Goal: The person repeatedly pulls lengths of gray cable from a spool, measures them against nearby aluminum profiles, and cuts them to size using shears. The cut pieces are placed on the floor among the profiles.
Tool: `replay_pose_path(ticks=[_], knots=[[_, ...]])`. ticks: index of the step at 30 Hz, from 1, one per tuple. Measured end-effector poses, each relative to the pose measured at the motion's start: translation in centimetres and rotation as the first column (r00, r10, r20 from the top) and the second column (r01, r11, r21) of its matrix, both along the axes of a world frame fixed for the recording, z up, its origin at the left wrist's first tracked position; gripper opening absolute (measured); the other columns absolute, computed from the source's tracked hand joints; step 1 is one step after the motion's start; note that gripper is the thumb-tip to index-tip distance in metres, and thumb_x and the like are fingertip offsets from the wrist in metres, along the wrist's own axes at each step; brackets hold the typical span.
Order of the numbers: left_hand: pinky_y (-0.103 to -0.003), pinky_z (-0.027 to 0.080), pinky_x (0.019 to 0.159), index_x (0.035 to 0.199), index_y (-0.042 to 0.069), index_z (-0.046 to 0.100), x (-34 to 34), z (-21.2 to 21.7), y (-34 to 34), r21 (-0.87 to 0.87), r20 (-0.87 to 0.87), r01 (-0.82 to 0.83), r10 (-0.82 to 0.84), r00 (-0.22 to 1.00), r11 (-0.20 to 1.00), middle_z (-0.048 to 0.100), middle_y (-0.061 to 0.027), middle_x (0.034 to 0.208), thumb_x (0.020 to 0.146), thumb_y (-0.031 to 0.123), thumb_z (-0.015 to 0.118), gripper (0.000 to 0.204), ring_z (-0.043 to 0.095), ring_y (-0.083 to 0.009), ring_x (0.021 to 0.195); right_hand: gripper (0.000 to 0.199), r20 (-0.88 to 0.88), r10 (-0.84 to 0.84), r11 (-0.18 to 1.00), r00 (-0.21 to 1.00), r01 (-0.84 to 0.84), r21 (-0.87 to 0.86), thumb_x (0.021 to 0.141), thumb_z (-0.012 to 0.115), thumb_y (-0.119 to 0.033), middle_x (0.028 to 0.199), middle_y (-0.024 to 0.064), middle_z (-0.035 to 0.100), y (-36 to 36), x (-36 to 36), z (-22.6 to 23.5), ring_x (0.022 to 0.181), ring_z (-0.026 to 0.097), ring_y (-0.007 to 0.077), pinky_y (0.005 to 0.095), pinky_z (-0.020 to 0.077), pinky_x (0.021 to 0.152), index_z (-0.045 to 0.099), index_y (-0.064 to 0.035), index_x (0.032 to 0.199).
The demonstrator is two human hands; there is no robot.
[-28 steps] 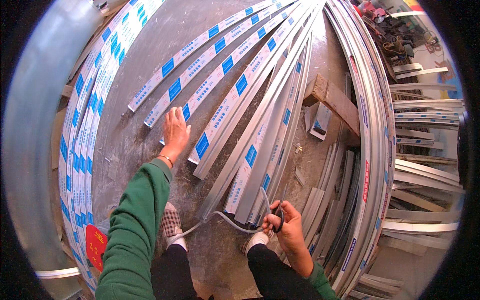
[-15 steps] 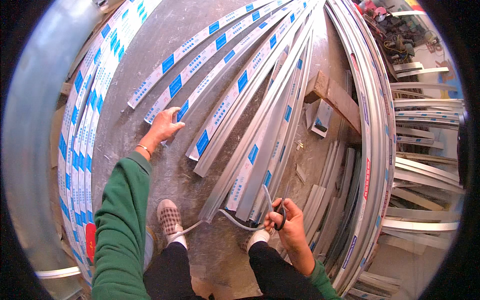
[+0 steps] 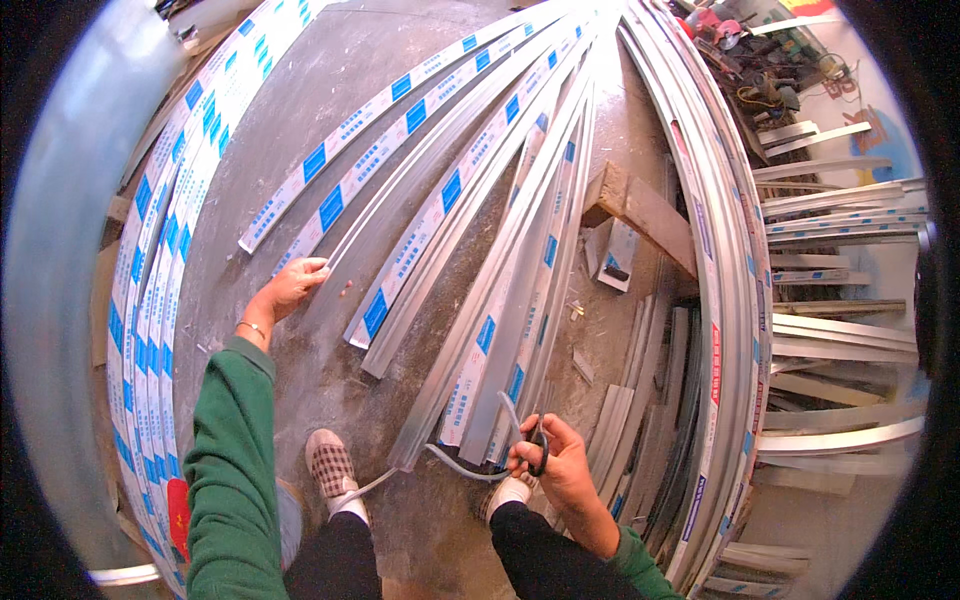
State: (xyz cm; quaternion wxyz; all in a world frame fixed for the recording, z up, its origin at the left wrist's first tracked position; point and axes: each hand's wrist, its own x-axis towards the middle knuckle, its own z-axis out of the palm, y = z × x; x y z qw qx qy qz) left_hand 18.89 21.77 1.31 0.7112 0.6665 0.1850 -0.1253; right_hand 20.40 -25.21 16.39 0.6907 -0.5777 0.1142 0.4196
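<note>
My left hand [image 3: 292, 285] is closed on the near end of a long, thin metal profile [image 3: 385, 205]. That profile is turned so its silvery side shows. My right hand [image 3: 555, 462] is closed around black-handled scissors [image 3: 539, 458]; their blades are mostly hidden. A grey flexible strip [image 3: 462, 469] curves beside the right hand, one end sticking up by the fingers; whether they grip it I cannot tell. Between my hands, more profiles with blue-and-white film [image 3: 450, 190] fan out from the far end, their near ends towards my feet.
Long film-covered profiles [image 3: 150, 290] lie along the left, and a bundle [image 3: 735, 330] runs down the right. A wooden block [image 3: 645, 215] stands right of the fan. Offcuts [image 3: 640, 400] lie near my right foot. Shelved lengths [image 3: 845, 335] and cluttered tools [image 3: 745, 60] are farther right.
My left hand has closed on the profile's end, and that profile has turned from its film-covered face to a bare side. The right hand keeps the scissors. The whole view has shifted slightly.
</note>
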Motion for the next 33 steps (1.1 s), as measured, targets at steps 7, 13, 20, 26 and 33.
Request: replay_pose_path(ticks=[7,13,20,26,33], knots=[[-0.038,0.060,0.072,0.126,-0.004,0.050,-0.5,1.4,2.6,-0.176,-0.028,-0.148,0.146,0.989,0.973,0.067,-0.0198,0.102,0.101,0.024,0.042,0.038,0.071,-0.0262,0.080,0.026,-0.006,0.007,1.000,1.000,-0.007,-0.008,0.085,0.068,-0.001,0.081,0.0107,0.066,-0.4,-0.1,0.0,0.070,0.067,0.0185,0.0254,0.0528,0.060,0.054,-0.0036,0.106],[-0.033,0.055,0.064,0.125,-0.004,0.050,0.0,0.9,-1.4,0.495,-0.072,0.008,0.032,0.997,0.869,0.067,-0.0171,0.099,0.081,0.051,0.071,0.073,0.069,-0.0238,0.073,0.025,-0.010,0.013,1.000,1.000,-0.013,0.003,0.085,0.068,-0.002,0.082,0.0109,0.066,-0.1,-0.3,0.1,0.069,0.067,0.0182,0.0254,0.0527,0.060,0.054,-0.0032,0.107],[-0.047,0.049,0.079,0.098,-0.001,0.062,0.3,-1.8,-5.7,0.848,-0.131,0.128,-0.031,0.991,0.515,0.065,-0.0225,0.095,0.074,0.048,0.075,0.057,0.063,-0.0395,0.093,0.027,0.005,0.016,1.000,1.000,-0.016,-0.003,0.084,0.070,-0.003,0.082,0.0118,0.066,0.4,-0.4,0.2,0.070,0.067,0.0188,0.0276,0.0552,0.060,0.055,-0.0014,0.107],[-0.044,0.047,0.092,0.119,0.004,0.057,1.2,-1.5,-3.6,0.976,0.181,-0.181,0.008,0.983,0.118,0.056,-0.0180,0.119,0.079,0.026,0.074,0.049,0.054,-0.0359,0.112,0.026,-0.002,0.029,0.999,1.000,-0.029,-0.029,0.085,0.069,-0.001,0.081,0.0116,0.065,0.6,-0.4,0.2,0.069,0.067,0.0190,0.0278,0.0548,0.059,0.054,-0.0011,0.106],[-0.043,0.047,0.094,0.133,0.005,0.040,1.4,-3.5,0.1,0.996,0.032,-0.048,0.196,0.980,0.078,0.050,-0.0172,0.120,0.070,0.008,0.080,0.074,0.050,-0.0356,0.113,0.026,-0.011,0.034,0.999,0.999,-0.034,-0.023,0.084,0.070,-0.002,0.081,0.0115,0.066,0.7,-0.1,-0.1,0.069,0.067,0.0183,0.0267,0.0537,0.059,0.054,-0.0015,0.105]])
